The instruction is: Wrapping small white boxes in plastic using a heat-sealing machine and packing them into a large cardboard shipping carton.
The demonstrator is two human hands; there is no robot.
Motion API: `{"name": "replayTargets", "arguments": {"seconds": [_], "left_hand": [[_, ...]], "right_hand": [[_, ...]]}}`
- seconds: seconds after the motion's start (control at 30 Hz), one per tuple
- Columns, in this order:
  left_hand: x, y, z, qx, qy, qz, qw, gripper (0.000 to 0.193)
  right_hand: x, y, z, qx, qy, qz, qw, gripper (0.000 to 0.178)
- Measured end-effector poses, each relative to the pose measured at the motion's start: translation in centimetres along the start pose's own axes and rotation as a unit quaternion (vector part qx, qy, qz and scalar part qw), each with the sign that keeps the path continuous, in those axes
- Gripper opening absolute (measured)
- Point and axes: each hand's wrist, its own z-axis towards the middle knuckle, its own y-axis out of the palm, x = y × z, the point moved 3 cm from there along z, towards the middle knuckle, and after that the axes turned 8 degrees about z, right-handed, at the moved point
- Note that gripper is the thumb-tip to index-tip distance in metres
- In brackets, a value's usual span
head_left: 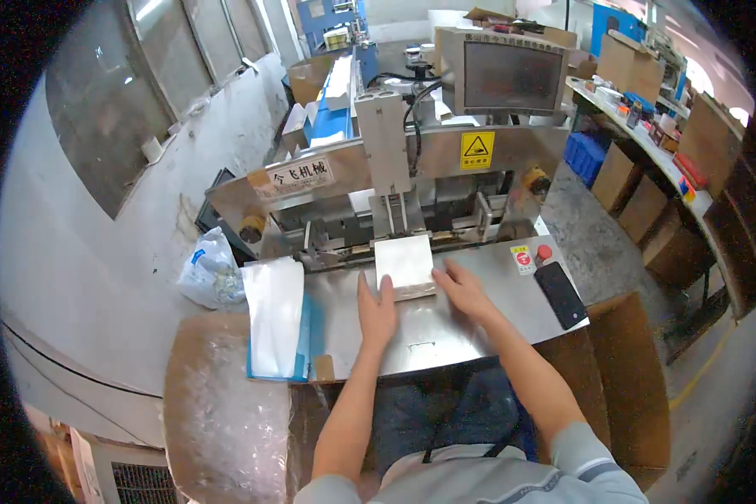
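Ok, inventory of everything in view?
machine: 1, silver, centre
tabletop: 1, silver, machine front
block: 1, white, centre
screen: 1, grey, above machine
warning sign: 1, yellow, machine front
sheets: several, white, tabletop left
tray: 1, blue, under sheets
bag: 1, whitish, left of sheets
phone: 1, black, tabletop right
button: 1, red, beyond phone
boxes: at least 2, brown, lower left and right
bench: 1, pale, right background
clutter: many, mixed, on bench
left grip: 1, bare, block's left
right grip: 1, bare, block's right
sleeves: 2, grey, bottom edge
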Motion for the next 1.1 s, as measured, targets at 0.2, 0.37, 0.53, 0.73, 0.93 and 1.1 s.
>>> {"name": "replayTargets", "arguments": {"seconds": [0.2,0.37,0.53,0.73,0.93,1.1], "left_hand": [[0.0,1.1,2.3,-0.094,-0.024,-0.144,0.985,0.055],[0.4,-0.3,-1.3,-0.144,0.006,-0.246,0.959,0.039],[1.8,-1.6,-4.4,-0.223,-0.262,-0.37,0.863,0.058],[0.1,0.7,-5.6,-0.3,-0.155,-0.294,0.894,0.099],[2.3,4.7,-5.2,-0.323,-0.092,-0.332,0.881,0.084],[-1.4,6.2,5.1,-0.13,-0.259,-0.441,0.85,0.044]], "right_hand": [[1.4,2.7,3.0,0.02,-0.071,0.05,0.996,0.085],[-2.6,0.1,-3.6,-0.024,-0.029,0.245,0.969,0.072],[-6.4,-0.3,-12.1,-0.015,-0.442,-0.304,0.844,0.066],[-0.7,-2.4,-13.8,0.053,-0.34,-0.147,0.927,0.083],[3.5,-5.8,-13.3,-0.013,0.098,0.457,0.884,0.072],[4.3,-15.3,-17.6,0.171,0.006,0.378,0.91,0.056]]}}
